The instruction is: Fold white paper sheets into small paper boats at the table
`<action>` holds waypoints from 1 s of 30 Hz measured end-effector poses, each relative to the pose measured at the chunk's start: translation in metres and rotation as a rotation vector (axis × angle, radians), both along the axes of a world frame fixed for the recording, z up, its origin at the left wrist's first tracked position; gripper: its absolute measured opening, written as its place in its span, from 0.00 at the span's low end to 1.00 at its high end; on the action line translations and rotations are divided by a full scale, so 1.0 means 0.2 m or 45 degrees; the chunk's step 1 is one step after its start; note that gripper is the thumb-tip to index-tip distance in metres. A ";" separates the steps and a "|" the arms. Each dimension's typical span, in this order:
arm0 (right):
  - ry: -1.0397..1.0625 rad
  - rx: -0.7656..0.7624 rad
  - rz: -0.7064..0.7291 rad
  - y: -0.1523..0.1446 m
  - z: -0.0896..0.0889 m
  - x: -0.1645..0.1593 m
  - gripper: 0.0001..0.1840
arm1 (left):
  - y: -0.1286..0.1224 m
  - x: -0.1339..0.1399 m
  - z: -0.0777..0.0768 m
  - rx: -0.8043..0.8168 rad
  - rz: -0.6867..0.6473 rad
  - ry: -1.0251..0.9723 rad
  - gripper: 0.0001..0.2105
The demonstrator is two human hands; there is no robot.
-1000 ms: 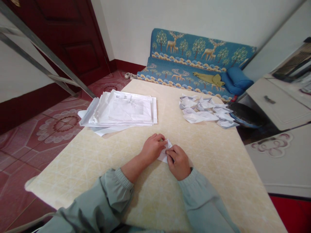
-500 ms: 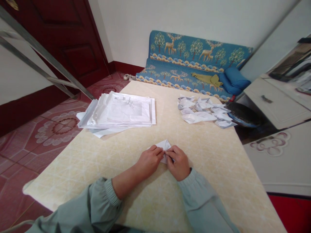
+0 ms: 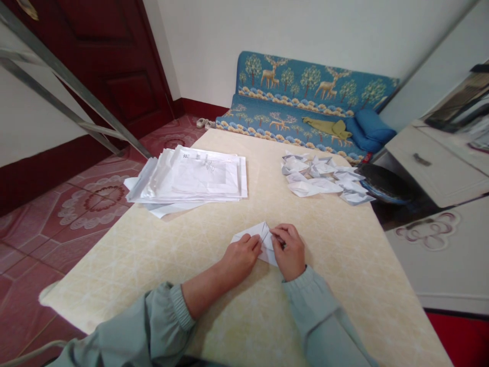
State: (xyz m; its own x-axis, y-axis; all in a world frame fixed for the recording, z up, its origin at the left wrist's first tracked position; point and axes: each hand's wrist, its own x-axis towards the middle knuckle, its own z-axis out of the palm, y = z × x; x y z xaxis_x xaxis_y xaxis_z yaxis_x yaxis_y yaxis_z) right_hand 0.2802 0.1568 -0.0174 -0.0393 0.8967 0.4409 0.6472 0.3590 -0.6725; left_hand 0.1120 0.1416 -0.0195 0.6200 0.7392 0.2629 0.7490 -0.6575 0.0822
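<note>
A small folded sheet of white paper lies on the table in front of me, with creases and a pointed top corner. My left hand presses on its left part, fingers together over the paper. At its right edge my right hand pinches the paper between thumb and forefinger. Parts of the sheet are hidden under both hands.
A stack of white paper sheets lies at the table's back left. Several folded paper pieces sit at the back right. Beyond the pale yellow table stands a blue patterned sofa.
My right hand has moved slightly right, away from my left hand, with the paper's right side. More of the folded paper shows between the hands. The view has shifted a little.
</note>
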 end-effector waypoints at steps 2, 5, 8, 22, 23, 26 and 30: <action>-0.052 -0.053 -0.053 0.02 0.01 0.01 0.10 | 0.00 0.00 0.01 0.000 -0.009 0.005 0.09; -0.137 -0.172 -0.098 0.06 0.03 0.02 0.09 | 0.00 0.00 0.02 0.007 -0.010 0.012 0.09; -0.172 -0.291 -0.129 0.11 0.05 0.03 0.08 | 0.00 -0.01 0.03 0.011 -0.017 0.028 0.10; -0.291 -0.487 -0.073 0.25 0.09 0.04 0.03 | 0.01 -0.01 0.04 -0.032 -0.039 0.051 0.10; -0.292 -0.482 -0.063 0.26 0.09 0.04 0.03 | 0.01 -0.01 0.05 -0.039 -0.040 0.051 0.10; -0.290 -0.492 -0.027 0.29 0.08 0.04 0.02 | 0.01 -0.01 0.05 -0.066 -0.040 0.042 0.10; -0.303 -0.489 0.015 0.33 0.09 0.04 0.03 | 0.01 -0.01 0.05 -0.098 -0.039 0.037 0.11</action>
State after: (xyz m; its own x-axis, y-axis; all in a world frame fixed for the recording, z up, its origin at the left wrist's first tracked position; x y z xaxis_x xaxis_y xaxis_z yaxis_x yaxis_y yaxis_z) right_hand 0.2885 0.2224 0.0001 -0.1107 0.9924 0.0538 0.7975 0.1210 -0.5911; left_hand 0.1106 0.1432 -0.0097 0.6491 0.7371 0.1878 0.7315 -0.6726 0.1118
